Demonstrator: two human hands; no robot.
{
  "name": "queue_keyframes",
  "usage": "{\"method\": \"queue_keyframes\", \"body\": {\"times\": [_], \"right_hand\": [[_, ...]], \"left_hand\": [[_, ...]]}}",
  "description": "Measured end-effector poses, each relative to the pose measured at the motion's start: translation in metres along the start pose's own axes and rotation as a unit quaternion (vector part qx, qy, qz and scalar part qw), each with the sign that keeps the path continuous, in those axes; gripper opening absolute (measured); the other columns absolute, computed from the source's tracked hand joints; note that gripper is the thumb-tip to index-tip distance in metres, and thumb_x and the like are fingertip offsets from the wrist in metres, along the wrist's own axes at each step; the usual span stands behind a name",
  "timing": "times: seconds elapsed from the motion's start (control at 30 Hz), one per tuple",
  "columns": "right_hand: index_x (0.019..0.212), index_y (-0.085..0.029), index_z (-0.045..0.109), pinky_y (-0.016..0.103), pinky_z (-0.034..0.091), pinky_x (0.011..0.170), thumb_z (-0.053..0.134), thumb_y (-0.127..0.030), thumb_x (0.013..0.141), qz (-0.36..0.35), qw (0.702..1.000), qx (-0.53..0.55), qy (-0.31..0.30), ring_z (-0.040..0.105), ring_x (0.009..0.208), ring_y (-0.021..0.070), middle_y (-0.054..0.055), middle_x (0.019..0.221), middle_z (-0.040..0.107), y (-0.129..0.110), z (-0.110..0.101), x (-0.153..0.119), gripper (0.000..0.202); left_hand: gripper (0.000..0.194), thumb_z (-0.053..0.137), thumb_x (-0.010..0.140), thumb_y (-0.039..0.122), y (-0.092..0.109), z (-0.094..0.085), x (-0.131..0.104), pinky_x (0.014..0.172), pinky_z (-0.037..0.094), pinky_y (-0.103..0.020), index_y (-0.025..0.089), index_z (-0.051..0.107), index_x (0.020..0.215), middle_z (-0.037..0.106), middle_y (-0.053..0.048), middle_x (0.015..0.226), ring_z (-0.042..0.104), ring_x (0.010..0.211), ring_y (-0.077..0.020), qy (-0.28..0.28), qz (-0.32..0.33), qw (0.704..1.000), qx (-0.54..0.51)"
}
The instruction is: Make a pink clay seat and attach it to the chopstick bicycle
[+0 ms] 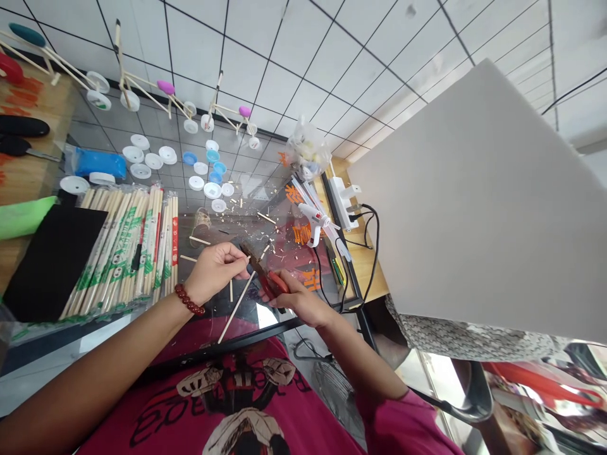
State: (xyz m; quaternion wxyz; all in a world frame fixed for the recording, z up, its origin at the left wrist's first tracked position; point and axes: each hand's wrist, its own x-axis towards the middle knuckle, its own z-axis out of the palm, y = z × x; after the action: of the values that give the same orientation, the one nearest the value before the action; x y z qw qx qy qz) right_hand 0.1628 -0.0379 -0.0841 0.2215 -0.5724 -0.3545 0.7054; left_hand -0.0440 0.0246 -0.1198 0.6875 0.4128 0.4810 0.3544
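My left hand (219,270), with a red bead bracelet at the wrist, pinches a small piece of wooden stick (248,258). Red-handled pliers (271,285) are held in my right hand (300,299), their dark jaws angled up and left to the fingertips of my left hand. A longer thin stick (236,307) lies slanted on the glass tabletop just below both hands. Short cut sticks (266,218) and wood bits are scattered beyond them.
Wrapped chopsticks (126,243) lie at left. White and blue bottle caps (212,189) sit farther back, behind them stick models with cap wheels (190,109). A white glue gun (313,222) and a power strip (342,201) with cables are at right.
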Motion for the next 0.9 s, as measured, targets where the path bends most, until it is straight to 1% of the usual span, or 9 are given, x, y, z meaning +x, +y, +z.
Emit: {"method": "queue_keyframes", "body": {"times": [0.07, 0.13, 0.27, 0.37, 0.5, 0.63, 0.7, 0.83, 0.9], "right_hand": [[0.111, -0.025, 0.052, 0.029, 0.046, 0.079, 0.068, -0.010, 0.060, -0.010, 0.998, 0.045, -0.031, 0.064, 0.098, 0.0184, 0.001, 0.108, 0.067, 0.0014, -0.0018, -0.0010, 0.055], [0.114, -0.028, 0.049, 0.028, 0.046, 0.077, 0.068, -0.008, 0.060, -0.018, 0.996, 0.074, -0.053, 0.065, 0.103, 0.0191, 0.001, 0.114, 0.064, 0.0022, -0.0026, -0.0011, 0.060], [0.116, -0.031, 0.046, 0.026, 0.046, 0.077, 0.066, -0.007, 0.060, -0.022, 0.994, 0.084, -0.061, 0.064, 0.106, 0.0183, -0.001, 0.122, 0.063, 0.0019, -0.0021, -0.0003, 0.065], [0.117, -0.031, 0.045, 0.027, 0.045, 0.079, 0.065, -0.007, 0.059, -0.027, 0.995, 0.075, -0.060, 0.064, 0.105, 0.0180, 0.000, 0.125, 0.062, 0.0000, -0.0008, -0.0010, 0.066], [0.116, -0.030, 0.046, 0.025, 0.043, 0.074, 0.064, -0.007, 0.060, -0.029, 0.997, 0.050, -0.052, 0.064, 0.100, 0.0169, -0.001, 0.119, 0.064, -0.0034, 0.0028, -0.0031, 0.063], [0.112, -0.028, 0.045, 0.026, 0.042, 0.069, 0.060, -0.010, 0.062, -0.050, 0.997, 0.036, -0.034, 0.062, 0.084, 0.0144, -0.002, 0.105, 0.067, -0.0053, 0.0064, -0.0034, 0.056], [0.112, -0.027, 0.044, 0.027, 0.042, 0.069, 0.059, -0.011, 0.063, -0.062, 0.998, 0.014, -0.024, 0.060, 0.080, 0.0143, -0.002, 0.102, 0.066, -0.0059, 0.0066, -0.0033, 0.053], [0.111, -0.027, 0.044, 0.030, 0.045, 0.080, 0.058, -0.012, 0.062, -0.068, 0.997, 0.015, -0.013, 0.063, 0.094, 0.0176, -0.001, 0.106, 0.064, -0.0067, 0.0043, -0.0044, 0.053], [0.108, -0.026, 0.045, 0.032, 0.046, 0.083, 0.056, -0.012, 0.062, -0.084, 0.996, -0.026, 0.009, 0.062, 0.098, 0.0193, 0.000, 0.105, 0.062, -0.0074, 0.0032, -0.0045, 0.049]], "left_hand": [[0.021, 0.077, 0.067, 0.031, 0.0011, 0.0000, 0.0002, 0.057, 0.054, -0.025, 0.017, 0.062, 0.070, 0.070, -0.002, 0.055, 0.068, 0.054, -0.0154, -0.005, -0.009, 1.000, -0.020], [0.021, 0.077, 0.068, 0.032, 0.0026, 0.0001, 0.0000, 0.058, 0.055, -0.025, 0.016, 0.063, 0.073, 0.070, -0.002, 0.056, 0.069, 0.055, -0.0155, -0.007, -0.016, 0.999, -0.027], [0.022, 0.076, 0.069, 0.030, 0.0037, 0.0007, -0.0010, 0.060, 0.055, -0.025, 0.015, 0.068, 0.083, 0.072, -0.002, 0.059, 0.070, 0.058, -0.0161, -0.005, -0.021, 1.000, -0.001], [0.022, 0.076, 0.069, 0.029, 0.0044, 0.0007, -0.0016, 0.060, 0.055, -0.025, 0.015, 0.069, 0.084, 0.072, -0.003, 0.060, 0.071, 0.060, -0.0164, -0.003, -0.020, 1.000, 0.014], [0.018, 0.076, 0.069, 0.029, 0.0070, 0.0002, -0.0017, 0.060, 0.056, -0.025, 0.015, 0.068, 0.079, 0.072, -0.003, 0.059, 0.071, 0.058, -0.0164, 0.002, -0.014, 1.000, 0.017], [0.016, 0.076, 0.068, 0.028, 0.0067, 0.0017, -0.0022, 0.058, 0.055, -0.025, 0.016, 0.067, 0.074, 0.071, -0.003, 0.057, 0.070, 0.057, -0.0162, 0.005, -0.024, 0.999, 0.022], [0.017, 0.076, 0.068, 0.028, 0.0049, 0.0037, -0.0030, 0.058, 0.054, -0.025, 0.015, 0.067, 0.073, 0.071, -0.003, 0.056, 0.069, 0.056, -0.0159, 0.003, -0.028, 0.999, 0.021], [0.024, 0.077, 0.071, 0.035, 0.0021, 0.0069, -0.0044, 0.060, 0.054, -0.025, 0.015, 0.068, 0.079, 0.073, -0.004, 0.061, 0.068, 0.057, -0.0142, 0.013, -0.019, 0.999, -0.038], [0.029, 0.078, 0.073, 0.039, 0.0025, 0.0074, -0.0047, 0.063, 0.055, -0.025, 0.015, 0.067, 0.082, 0.074, -0.005, 0.064, 0.069, 0.060, -0.0142, 0.010, -0.032, 0.996, -0.081]]}}
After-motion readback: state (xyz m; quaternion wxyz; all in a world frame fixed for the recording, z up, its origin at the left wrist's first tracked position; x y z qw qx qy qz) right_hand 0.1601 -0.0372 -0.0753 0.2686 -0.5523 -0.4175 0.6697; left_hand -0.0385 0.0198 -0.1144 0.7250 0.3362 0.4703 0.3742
